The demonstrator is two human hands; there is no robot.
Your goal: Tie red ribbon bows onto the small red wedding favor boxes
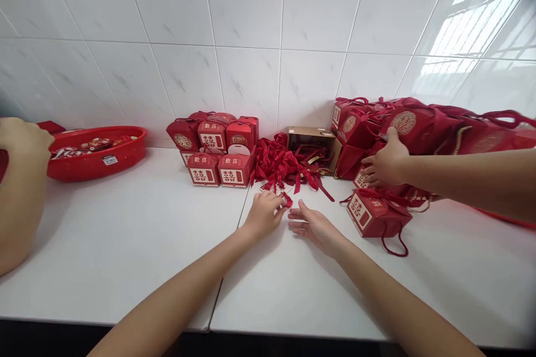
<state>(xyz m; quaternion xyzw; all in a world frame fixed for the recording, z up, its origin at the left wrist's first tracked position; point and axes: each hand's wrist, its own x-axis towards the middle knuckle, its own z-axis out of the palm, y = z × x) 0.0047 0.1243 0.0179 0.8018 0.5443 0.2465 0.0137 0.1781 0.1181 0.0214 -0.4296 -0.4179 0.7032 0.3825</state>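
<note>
My left hand has its fingers closed, pinching a small piece of red ribbon just above the white table. Beside it, my right hand is open, fingers stretched toward the ribbon and holding nothing. Right behind both hands lies a tangled heap of red ribbons. To the left of this heap stand several red gift boxes with white printed characters, stacked in two layers. A single red gift box with a cord handle sits to the right of my right hand.
A co-worker's hand reaches in from the right onto a pile of red boxes. An open cardboard box stands against the tiled wall. At left are a red basin with wrapped items and another person's arm.
</note>
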